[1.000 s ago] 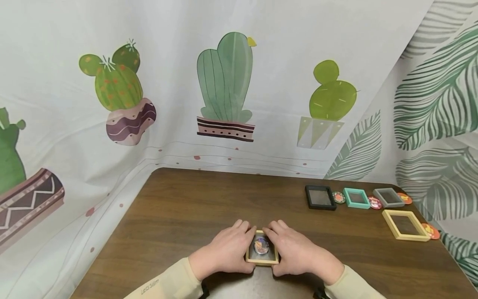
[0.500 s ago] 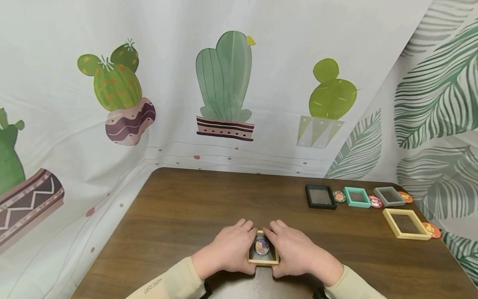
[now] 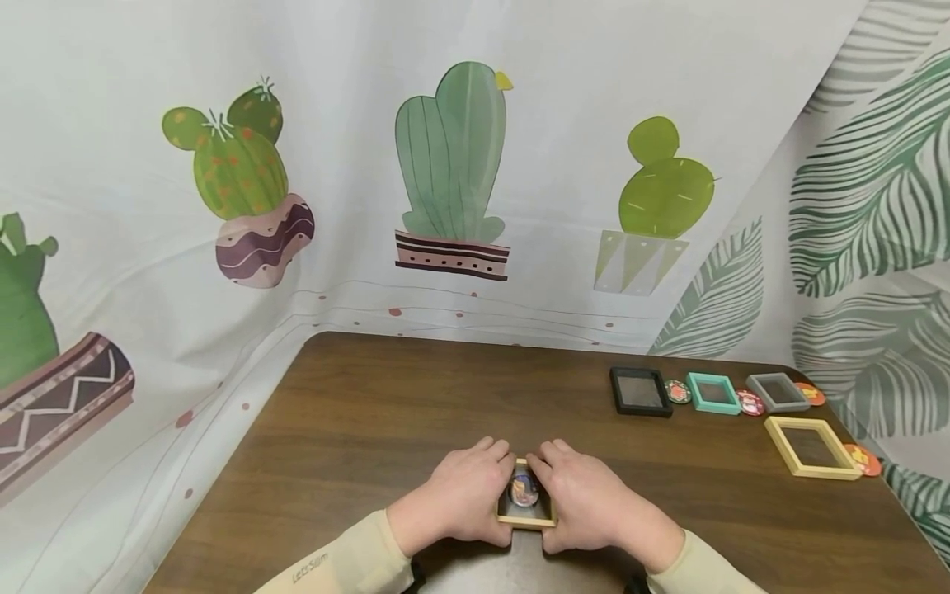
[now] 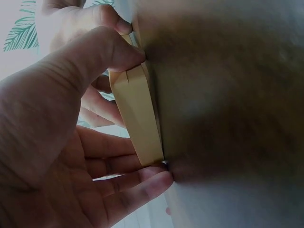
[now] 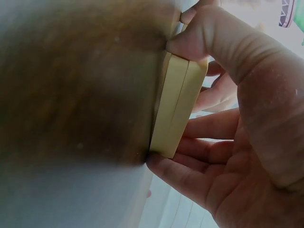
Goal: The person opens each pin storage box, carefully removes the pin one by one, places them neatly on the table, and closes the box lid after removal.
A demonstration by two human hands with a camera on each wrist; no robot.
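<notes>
On the table in front of me lies a small pale-yellow display frame (image 3: 527, 523) with a clear window. A round, colourful token (image 3: 524, 490) shows in its middle. My left hand (image 3: 472, 495) grips the frame's left side, thumb at the near corner and fingers at the far one. From the opposite side my right hand (image 3: 588, 500) holds it the same way. In the right wrist view a thin seam runs along the side of the yellow frame (image 5: 176, 104). The left wrist view shows its other side wall, the frame (image 4: 137, 114) standing between thumb and fingertips.
At the right back of the brown table (image 3: 416, 396) lie a black frame (image 3: 619, 400), a turquoise frame (image 3: 714, 408), a grey frame (image 3: 787, 406) and a larger yellow frame (image 3: 822, 473). Round tokens (image 3: 750, 403) lie beside them. A cactus-print cloth (image 3: 549, 165) hangs behind.
My left hand has shifted slightly right, towards the right hand, and a little less of the yellow frame shows between them. The right hand stays almost where it was.
</notes>
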